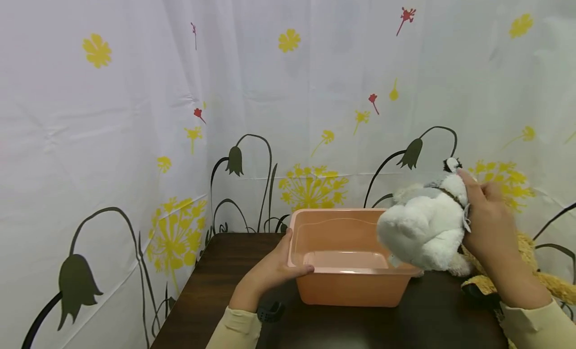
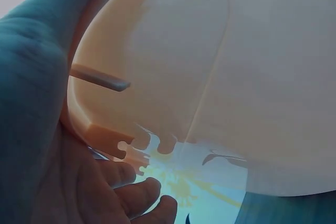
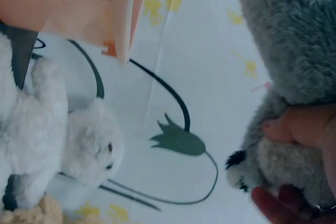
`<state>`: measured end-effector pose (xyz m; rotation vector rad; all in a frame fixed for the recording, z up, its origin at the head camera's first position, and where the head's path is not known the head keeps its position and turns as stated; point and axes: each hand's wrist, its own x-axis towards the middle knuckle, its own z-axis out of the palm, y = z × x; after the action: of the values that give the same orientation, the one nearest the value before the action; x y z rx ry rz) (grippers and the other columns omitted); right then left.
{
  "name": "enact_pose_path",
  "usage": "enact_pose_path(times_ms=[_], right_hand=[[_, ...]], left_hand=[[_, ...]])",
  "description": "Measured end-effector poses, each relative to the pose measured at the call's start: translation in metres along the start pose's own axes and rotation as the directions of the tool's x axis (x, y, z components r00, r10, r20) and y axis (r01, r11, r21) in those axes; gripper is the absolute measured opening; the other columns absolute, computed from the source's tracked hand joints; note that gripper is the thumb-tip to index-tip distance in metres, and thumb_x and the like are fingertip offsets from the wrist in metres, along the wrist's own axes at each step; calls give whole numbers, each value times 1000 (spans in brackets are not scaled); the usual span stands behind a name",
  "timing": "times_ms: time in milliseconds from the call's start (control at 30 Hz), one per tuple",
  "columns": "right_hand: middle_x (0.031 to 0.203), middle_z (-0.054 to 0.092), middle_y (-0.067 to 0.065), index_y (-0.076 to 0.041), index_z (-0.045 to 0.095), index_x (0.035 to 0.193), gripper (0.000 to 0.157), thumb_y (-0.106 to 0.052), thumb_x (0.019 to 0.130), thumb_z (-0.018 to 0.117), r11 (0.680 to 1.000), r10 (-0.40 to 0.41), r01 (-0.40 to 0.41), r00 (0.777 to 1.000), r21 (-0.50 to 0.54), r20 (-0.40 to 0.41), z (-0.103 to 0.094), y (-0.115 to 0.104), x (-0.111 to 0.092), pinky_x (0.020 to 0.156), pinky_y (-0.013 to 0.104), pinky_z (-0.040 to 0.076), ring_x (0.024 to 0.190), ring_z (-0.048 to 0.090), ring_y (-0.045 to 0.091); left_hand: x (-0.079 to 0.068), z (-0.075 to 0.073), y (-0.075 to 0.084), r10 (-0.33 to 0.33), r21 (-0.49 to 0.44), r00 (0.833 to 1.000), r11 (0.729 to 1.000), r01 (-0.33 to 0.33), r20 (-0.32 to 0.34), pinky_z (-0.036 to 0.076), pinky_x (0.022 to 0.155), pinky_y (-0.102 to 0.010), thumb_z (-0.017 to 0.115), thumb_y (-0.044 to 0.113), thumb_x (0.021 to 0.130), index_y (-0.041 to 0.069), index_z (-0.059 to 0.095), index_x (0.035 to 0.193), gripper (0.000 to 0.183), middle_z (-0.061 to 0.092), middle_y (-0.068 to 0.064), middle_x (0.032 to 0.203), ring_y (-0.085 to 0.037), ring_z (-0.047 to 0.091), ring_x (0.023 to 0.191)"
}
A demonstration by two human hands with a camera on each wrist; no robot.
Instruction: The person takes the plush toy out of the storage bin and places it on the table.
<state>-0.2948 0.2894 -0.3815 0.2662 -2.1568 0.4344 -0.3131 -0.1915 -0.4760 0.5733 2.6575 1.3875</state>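
A peach-orange plastic basin [image 1: 351, 290] stands upright on the dark table. My left hand [image 1: 274, 266] grips its left end, the thumb lying along the front rim; in the left wrist view, fingers [image 2: 139, 195] curl beside the wall. Over the basin's right end hangs a white and grey plush toy [image 1: 418, 231] with a thin dark collar, tilted sideways. My right hand [image 1: 490, 221] holds it by the head, thumb and fingers pressing into the fur [image 3: 294, 156]. Behind it, largely hidden in the head view, a white teddy bear [image 3: 86, 145] shows in the right wrist view.
A tan plush toy [image 1: 555, 289] sits at the table's right side, partly behind my right forearm. The dark wooden table [image 1: 229, 269] ends against a white curtain [image 1: 315, 89] printed with flowers. A dark band [image 1: 271, 313] is around my left wrist.
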Motion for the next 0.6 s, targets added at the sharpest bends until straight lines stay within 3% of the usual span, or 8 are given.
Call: enact_pose_path(times_ms=[133, 200, 267, 333, 400, 433, 533, 600], right_hand=[[134, 39, 36, -12, 54, 151, 73, 4, 83, 77, 995, 91, -93, 995, 43, 44, -6, 11, -15, 49, 53, 38, 81, 56, 52], [147, 33, 37, -9, 50, 148, 68, 1, 86, 77, 988, 137, -143, 985, 53, 104, -7, 17, -24, 49, 56, 40, 83, 58, 56], [153, 31, 38, -2, 46, 146, 70, -1, 85, 80, 985, 143, -156, 977, 69, 159, -5, 23, -31, 60, 66, 45, 101, 56, 59], [149, 35, 38, 1, 40, 150, 81, -1, 81, 82, 983, 141, -160, 972, 89, 190, -2, 29, -38, 66, 67, 45, 103, 53, 58], [146, 40, 41, 2, 39, 157, 92, 1, 77, 85, 981, 100, -129, 976, 143, 193, 3, 35, -41, 85, 73, 40, 120, 42, 60], [144, 45, 40, 1, 40, 159, 94, 1, 76, 85, 981, 84, -115, 978, 158, 193, 5, 38, -42, 90, 73, 35, 118, 40, 58], [129, 56, 35, -2, 48, 158, 90, 0, 76, 87, 976, 71, -112, 976, 189, 208, 10, 47, -45, 88, 51, 36, 105, 41, 40], [114, 66, 28, 0, 62, 143, 72, -3, 76, 89, 970, 74, -120, 974, 211, 214, 12, 53, -46, 83, 35, 34, 98, 40, 20]], left_hand=[[0, -2, -1, 8, -16, 1000, 1000, -8, 11, 41, 124, -55, 87, 58, 86, 17, -3, 177, 135, 12, -14, 183, -29, 47, 154], [1, -3, -3, 23, -24, 1000, 999, -22, 13, 42, 123, -54, 87, 56, 86, 15, -3, 177, 134, 14, -15, 183, -29, 49, 152], [1, -3, -5, 31, -33, 999, 999, -30, 13, 42, 123, -54, 88, 56, 86, 15, -2, 177, 135, 14, -14, 183, -30, 50, 152], [2, -2, -5, 38, -29, 999, 999, -37, 9, 41, 123, -55, 88, 57, 86, 14, -2, 177, 135, 14, -14, 183, -32, 48, 153], [2, -2, -5, 42, -28, 999, 999, -42, 5, 41, 124, -55, 88, 55, 87, 15, -2, 177, 134, 15, -14, 183, -32, 49, 153], [1, -2, -4, 43, -24, 999, 999, -43, 1, 41, 124, -54, 88, 55, 87, 15, -1, 177, 133, 15, -14, 183, -32, 49, 152], [1, -1, -5, 57, -15, 998, 998, -57, -5, 42, 123, -55, 87, 52, 89, 14, -1, 177, 130, 16, -16, 182, -33, 50, 151], [2, -1, -5, 60, -11, 998, 998, -60, -8, 41, 123, -55, 87, 51, 90, 14, 0, 177, 129, 14, -17, 183, -34, 49, 152]])
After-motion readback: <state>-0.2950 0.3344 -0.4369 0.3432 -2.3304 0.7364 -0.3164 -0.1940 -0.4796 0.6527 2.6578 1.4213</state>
